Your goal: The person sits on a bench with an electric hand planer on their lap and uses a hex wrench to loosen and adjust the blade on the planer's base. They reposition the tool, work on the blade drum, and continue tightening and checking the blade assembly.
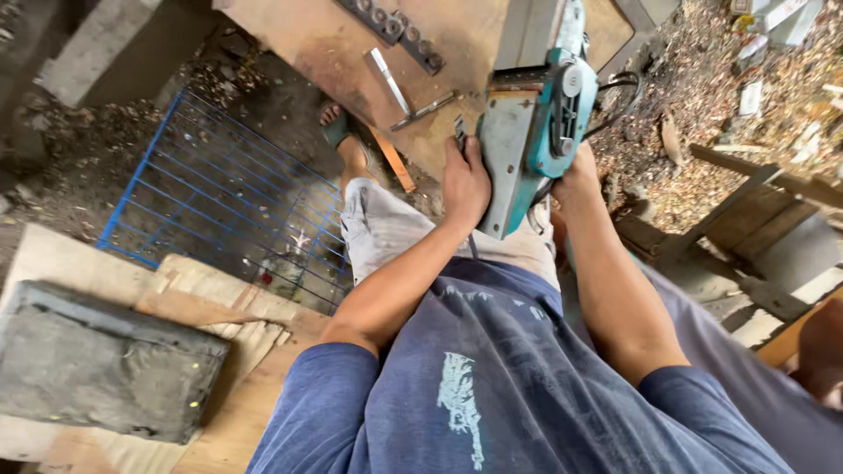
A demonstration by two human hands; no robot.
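A teal and grey electric hand planer [536,123] is tipped on its side in front of my body, its flat metal sole facing left. My left hand [465,180] grips its left edge. My right hand [575,175] holds it from the right, mostly hidden behind the tool's body. A black cable [619,88] runs off its right side. The planer sits at the near edge of a wooden board [334,44].
On the board lie a metal strip with holes [395,31] and a square ruler [399,92]. A blue wire grid [219,193] lies on the dirt floor at left. A grey slab [97,360] rests on cardboard at lower left. Wood shavings and timber frames [746,202] are at right.
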